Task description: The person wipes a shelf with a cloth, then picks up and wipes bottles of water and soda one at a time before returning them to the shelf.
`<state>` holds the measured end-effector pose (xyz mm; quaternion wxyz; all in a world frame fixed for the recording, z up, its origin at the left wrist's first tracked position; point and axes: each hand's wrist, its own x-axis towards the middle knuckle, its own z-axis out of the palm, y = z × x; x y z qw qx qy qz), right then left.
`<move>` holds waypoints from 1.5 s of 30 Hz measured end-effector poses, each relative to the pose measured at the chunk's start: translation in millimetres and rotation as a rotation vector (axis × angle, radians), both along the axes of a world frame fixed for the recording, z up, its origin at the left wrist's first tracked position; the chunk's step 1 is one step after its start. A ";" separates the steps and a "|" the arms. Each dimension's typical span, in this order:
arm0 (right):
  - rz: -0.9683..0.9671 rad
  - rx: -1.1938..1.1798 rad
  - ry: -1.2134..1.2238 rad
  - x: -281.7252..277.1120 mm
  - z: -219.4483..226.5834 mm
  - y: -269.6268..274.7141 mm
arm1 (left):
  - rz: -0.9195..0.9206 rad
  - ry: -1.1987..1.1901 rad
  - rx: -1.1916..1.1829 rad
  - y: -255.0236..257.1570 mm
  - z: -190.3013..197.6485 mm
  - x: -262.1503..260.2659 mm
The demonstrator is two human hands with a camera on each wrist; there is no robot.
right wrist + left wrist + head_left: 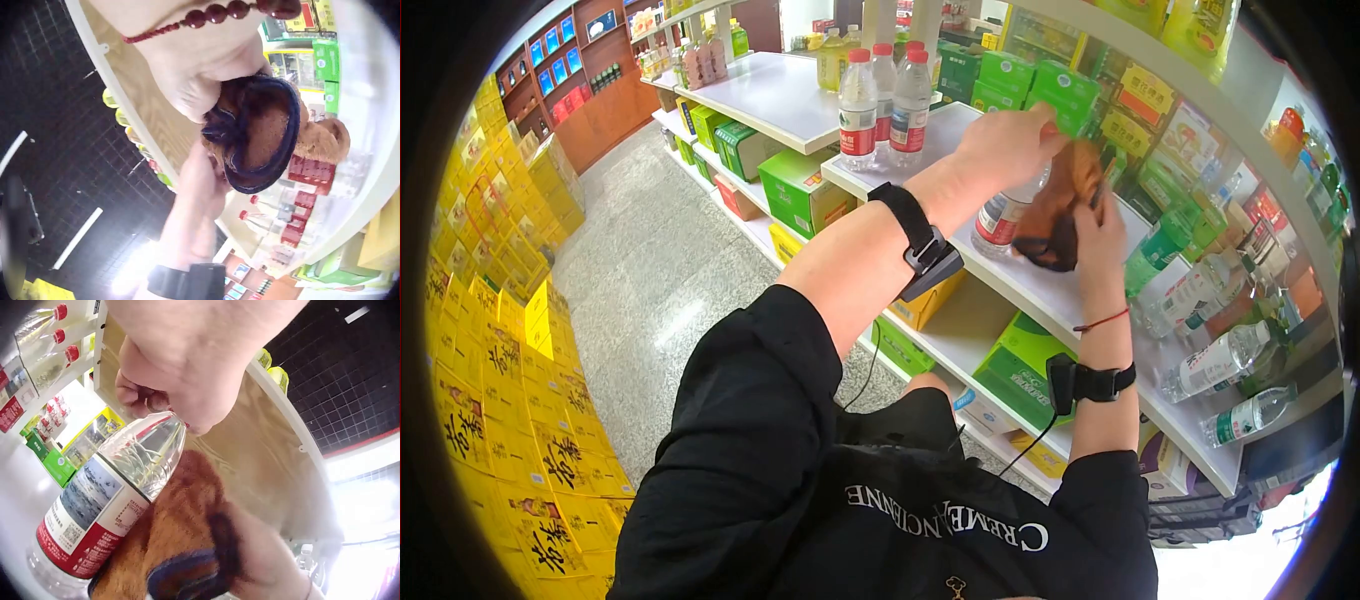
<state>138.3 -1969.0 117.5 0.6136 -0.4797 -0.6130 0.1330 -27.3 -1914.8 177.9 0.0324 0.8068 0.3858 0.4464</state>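
My left hand (1008, 150) grips the top of a clear water bottle (119, 494) with a red and white label. Its fingers curl round the cap end, which they mostly cover. The bottle's base is at the white shelf (960, 118). In my right hand (1098, 240) is a bunched brown cloth (181, 519) with a dark blue edge, held against the bottle's side. The right wrist view shows the cloth's folded dark edge hanging below the fingers, with my left hand (203, 181) just behind it.
Several red-capped water bottles (857, 110) stand on the shelf to the left. Green and clear bottles (1220, 360) line the shelf at right. Green cartons (800, 190) fill the lower shelves, and yellow boxes (510, 420) are stacked across the aisle floor (640, 230).
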 end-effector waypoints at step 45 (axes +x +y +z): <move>0.058 0.038 0.041 -19.8 -1.7 7.4 | 0.114 -0.021 -0.023 -4.4 8.0 -10.4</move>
